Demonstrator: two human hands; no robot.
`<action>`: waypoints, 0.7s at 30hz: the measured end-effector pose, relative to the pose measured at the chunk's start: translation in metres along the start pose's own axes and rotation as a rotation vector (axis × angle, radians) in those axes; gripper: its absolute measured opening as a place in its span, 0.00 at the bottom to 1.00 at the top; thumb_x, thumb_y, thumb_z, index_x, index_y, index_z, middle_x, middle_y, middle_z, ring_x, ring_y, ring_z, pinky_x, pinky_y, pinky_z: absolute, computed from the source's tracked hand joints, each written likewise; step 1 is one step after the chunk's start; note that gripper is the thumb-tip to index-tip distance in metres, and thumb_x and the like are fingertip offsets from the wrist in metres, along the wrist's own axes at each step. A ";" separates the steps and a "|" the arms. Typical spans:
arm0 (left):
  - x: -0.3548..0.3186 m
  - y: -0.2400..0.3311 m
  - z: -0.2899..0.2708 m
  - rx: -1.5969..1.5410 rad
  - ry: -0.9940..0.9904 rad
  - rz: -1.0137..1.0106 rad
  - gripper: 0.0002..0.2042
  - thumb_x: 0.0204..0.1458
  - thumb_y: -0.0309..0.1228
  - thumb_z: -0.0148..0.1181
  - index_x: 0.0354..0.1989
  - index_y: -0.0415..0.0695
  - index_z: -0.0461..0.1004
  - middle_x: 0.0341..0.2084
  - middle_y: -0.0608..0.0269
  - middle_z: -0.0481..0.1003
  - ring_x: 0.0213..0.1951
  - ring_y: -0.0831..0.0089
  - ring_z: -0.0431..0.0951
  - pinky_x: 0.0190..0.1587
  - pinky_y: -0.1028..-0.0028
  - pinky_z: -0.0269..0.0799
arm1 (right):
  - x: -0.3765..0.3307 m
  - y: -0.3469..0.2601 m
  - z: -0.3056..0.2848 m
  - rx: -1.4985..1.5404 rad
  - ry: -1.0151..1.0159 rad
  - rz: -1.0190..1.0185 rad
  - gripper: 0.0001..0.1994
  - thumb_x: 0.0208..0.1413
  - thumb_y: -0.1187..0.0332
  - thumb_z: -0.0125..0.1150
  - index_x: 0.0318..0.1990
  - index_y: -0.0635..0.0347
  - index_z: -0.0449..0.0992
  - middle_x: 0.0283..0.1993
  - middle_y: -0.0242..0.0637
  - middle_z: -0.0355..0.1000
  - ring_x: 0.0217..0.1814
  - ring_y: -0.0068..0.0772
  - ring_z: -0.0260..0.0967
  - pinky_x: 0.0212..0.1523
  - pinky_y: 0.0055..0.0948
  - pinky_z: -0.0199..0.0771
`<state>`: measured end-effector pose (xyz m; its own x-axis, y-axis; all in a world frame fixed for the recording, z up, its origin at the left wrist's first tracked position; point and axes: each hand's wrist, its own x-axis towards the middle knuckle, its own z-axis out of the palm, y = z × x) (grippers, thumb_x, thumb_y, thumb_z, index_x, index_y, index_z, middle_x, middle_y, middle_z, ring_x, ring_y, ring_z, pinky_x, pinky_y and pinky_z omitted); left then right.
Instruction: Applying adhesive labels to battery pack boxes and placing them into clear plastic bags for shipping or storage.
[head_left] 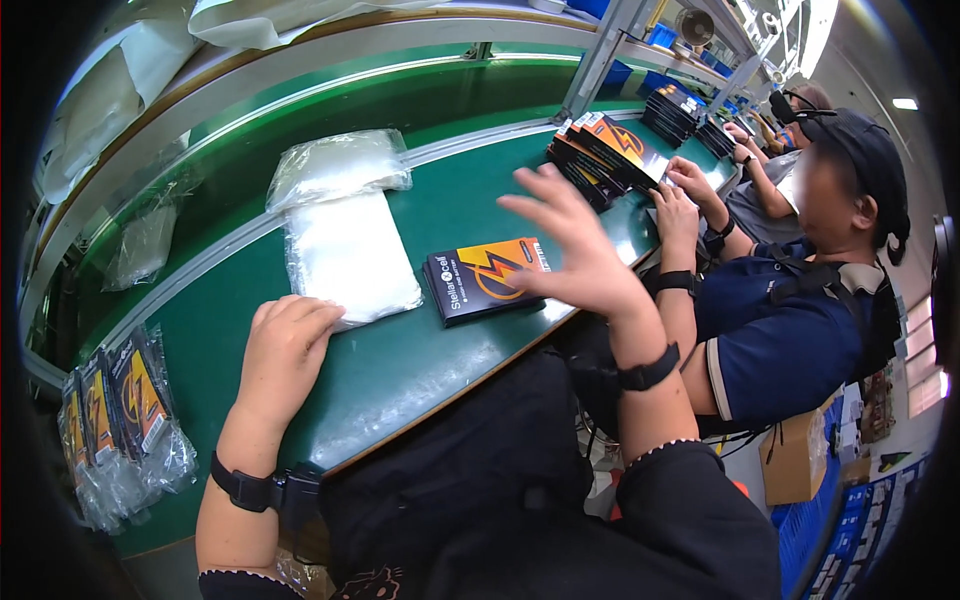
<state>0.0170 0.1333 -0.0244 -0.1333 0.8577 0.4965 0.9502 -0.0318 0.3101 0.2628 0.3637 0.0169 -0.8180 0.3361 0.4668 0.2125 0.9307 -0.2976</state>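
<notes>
A pile of clear plastic bags (350, 255) lies on the green table in front of me. My left hand (285, 345) is at its near left corner, with bent fingers held together on the edge of a bag; the fingertips are partly hidden. My right hand (570, 250) is raised with its fingers spread and holds nothing. Just under and left of it, a small stack of flat black and orange boxes (485, 280) rests on the table, partly covered by the thumb.
Several bagged boxes (120, 410) lie at the far left. To the right, a co-worker's hands (680, 200) are at a leaning stack of similar boxes (605, 155). More stacks (675, 115) stand beyond. A metal post (605, 65) and a shelf edge the table's back.
</notes>
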 end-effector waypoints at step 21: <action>-0.009 0.002 0.005 -0.099 0.014 -0.065 0.13 0.45 0.23 0.60 0.42 0.41 0.74 0.40 0.58 0.71 0.48 0.58 0.69 0.51 0.65 0.64 | -0.015 -0.021 0.006 0.040 0.010 0.681 0.19 0.51 0.65 0.57 0.48 0.68 0.70 0.43 0.50 0.71 0.45 0.53 0.69 0.49 0.37 0.69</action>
<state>0.0217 0.1282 -0.0322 -0.1979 0.8525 0.4837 0.9071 -0.0277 0.4200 0.2674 0.3385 0.0114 -0.5040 0.8464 0.1720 0.6584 0.5053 -0.5578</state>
